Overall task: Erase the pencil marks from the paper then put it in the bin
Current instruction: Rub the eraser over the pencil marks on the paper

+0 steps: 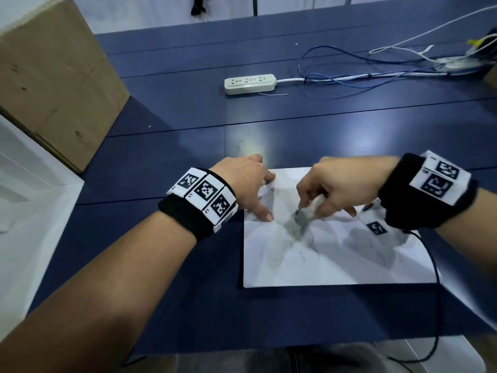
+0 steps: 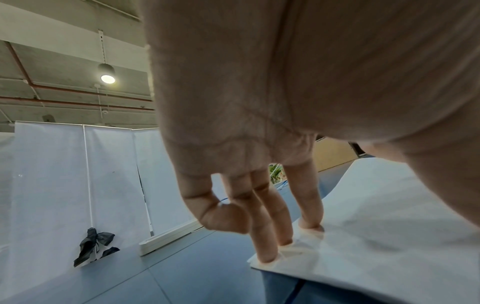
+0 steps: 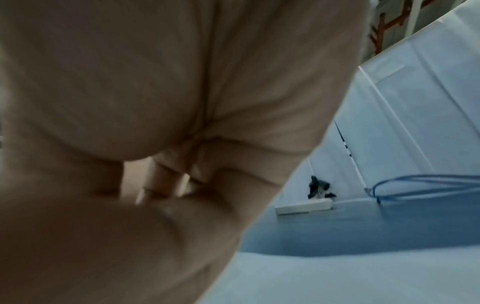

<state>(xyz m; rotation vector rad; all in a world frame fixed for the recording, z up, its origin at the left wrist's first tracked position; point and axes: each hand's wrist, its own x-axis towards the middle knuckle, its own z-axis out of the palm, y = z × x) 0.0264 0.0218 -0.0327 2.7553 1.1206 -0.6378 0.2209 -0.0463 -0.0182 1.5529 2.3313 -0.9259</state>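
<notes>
A white sheet of paper (image 1: 336, 262) with faint grey pencil marks lies on the blue table (image 1: 188, 146). My left hand (image 1: 247, 184) presses its top-left corner flat with straight fingertips (image 2: 267, 255), the thumb on the sheet's left edge. My right hand (image 1: 325, 189) pinches a small whitish eraser (image 1: 304, 215), blurred by motion, and holds it against the smudged marks near the sheet's middle. In the right wrist view only the palm and curled fingers (image 3: 161, 181) show; the eraser is hidden there. No bin is plainly identifiable.
A large cardboard box (image 1: 53, 76) stands at the far left beside a white surface (image 1: 29, 211). A white power strip (image 1: 250, 83) and tangled blue and white cables (image 1: 376, 74) lie at the back right. A black cord (image 1: 433, 278) runs from my right wrist.
</notes>
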